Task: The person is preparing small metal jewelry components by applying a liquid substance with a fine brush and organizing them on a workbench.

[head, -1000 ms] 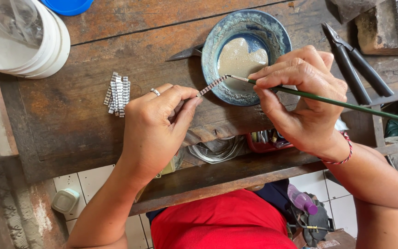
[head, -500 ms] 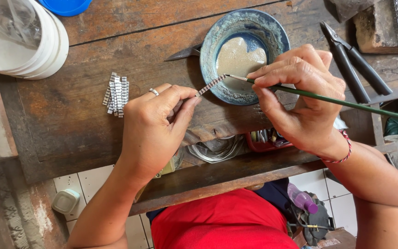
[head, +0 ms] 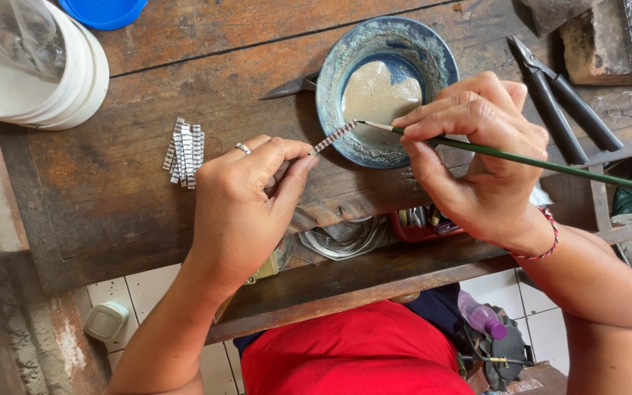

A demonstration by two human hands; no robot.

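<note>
My left hand, with a ring on one finger, pinches a small ridged silver strip that points toward the bowl. My right hand grips a thin green-handled brush; its tip touches the far end of the strip. Just behind them sits a blue-glazed bowl holding a pale paste. A small pile of several similar silver strips lies on the wooden bench to the left of my left hand.
Black pliers lie to the right of the bowl. A stack of white bowls with a clear bag sits at the far left, a blue lid behind it. A dark metal point pokes out beside the bowl. Wire coils lie under the bench edge.
Hardly anything has changed: the brush tip has stayed at the end of the strip and both hands have kept their places.
</note>
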